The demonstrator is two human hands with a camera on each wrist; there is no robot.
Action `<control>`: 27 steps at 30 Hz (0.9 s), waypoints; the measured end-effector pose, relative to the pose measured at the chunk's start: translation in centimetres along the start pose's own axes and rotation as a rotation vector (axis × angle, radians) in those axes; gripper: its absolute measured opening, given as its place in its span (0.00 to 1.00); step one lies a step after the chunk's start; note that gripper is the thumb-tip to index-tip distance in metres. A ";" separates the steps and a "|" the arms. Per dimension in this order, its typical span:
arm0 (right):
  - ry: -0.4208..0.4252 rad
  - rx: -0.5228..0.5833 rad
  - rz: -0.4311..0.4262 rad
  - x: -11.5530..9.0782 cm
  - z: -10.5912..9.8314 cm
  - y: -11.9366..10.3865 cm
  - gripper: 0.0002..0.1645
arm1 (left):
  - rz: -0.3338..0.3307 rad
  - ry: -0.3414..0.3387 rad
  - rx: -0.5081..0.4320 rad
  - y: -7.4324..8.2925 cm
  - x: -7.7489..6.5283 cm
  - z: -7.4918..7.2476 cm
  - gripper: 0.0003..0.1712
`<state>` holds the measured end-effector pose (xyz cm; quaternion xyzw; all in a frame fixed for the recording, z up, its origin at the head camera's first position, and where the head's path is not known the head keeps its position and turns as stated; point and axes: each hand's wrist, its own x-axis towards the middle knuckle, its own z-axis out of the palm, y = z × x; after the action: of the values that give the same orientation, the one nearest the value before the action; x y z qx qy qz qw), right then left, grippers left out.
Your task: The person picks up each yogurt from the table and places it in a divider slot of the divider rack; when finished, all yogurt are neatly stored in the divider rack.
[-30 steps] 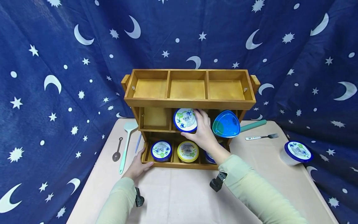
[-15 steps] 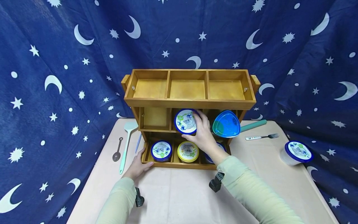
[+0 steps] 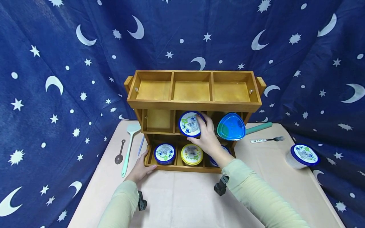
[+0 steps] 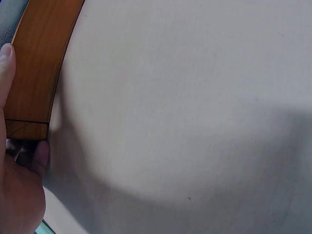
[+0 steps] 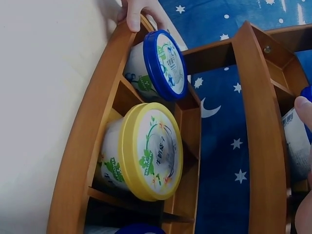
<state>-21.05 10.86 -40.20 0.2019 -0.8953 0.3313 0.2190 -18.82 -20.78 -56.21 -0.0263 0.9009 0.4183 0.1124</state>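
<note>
Blue-rimmed tub [image 3: 187,124] in the right hand [image 3: 207,134] was at the middle compartment of the rack's second tier, its printed lid tipped toward the head camera; whether its base touched the shelf could not be told. Thumb and fingers were clamped on the lid's side. Well apart from it, the left hand [image 3: 141,169] gripped the lower left corner of the wooden rack [image 3: 194,106], thumb over the front rail. Below stood a blue-lidded tub [image 3: 164,153], a yellow-lidded tub [image 3: 191,154] and a third, partly hidden by the right wrist. A clear blue container [image 3: 231,126] showed at the second tier's right end.

The rack stood on a table covered with smooth, pale pinkish cloth [image 3: 185,199], faintly creased down the middle and softly shadowed near the left wrist. Left of the rack lay a dark spoon [image 3: 118,158], a mint spatula [image 3: 129,150] and a thin blue stick [image 3: 141,145]; right of it, a green handle [image 3: 259,127] and a fork [image 3: 266,139]. One more tub [image 3: 302,155] stood near the table's right edge. Behind and to both sides hung a deep blue curtain [image 3: 85,63] patterned with pale moons, stars and dots.
</note>
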 end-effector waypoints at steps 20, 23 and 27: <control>-0.003 -0.062 0.024 -0.5 -0.3 -1.3 0.58 | -0.023 -0.009 0.001 -0.2 0.1 0.0 0.57; 0.020 -0.077 0.004 -0.7 -0.5 -1.8 0.58 | -0.020 -0.010 0.002 -0.3 0.1 0.1 0.58; 0.055 -0.078 -0.016 -1.0 -0.9 -2.1 0.58 | -0.016 -0.011 0.001 -0.3 0.1 0.1 0.59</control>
<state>-18.93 10.20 -39.06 0.1912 -0.8994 0.3000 0.2541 -18.91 -20.89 -56.47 -0.0313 0.9003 0.4169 0.1209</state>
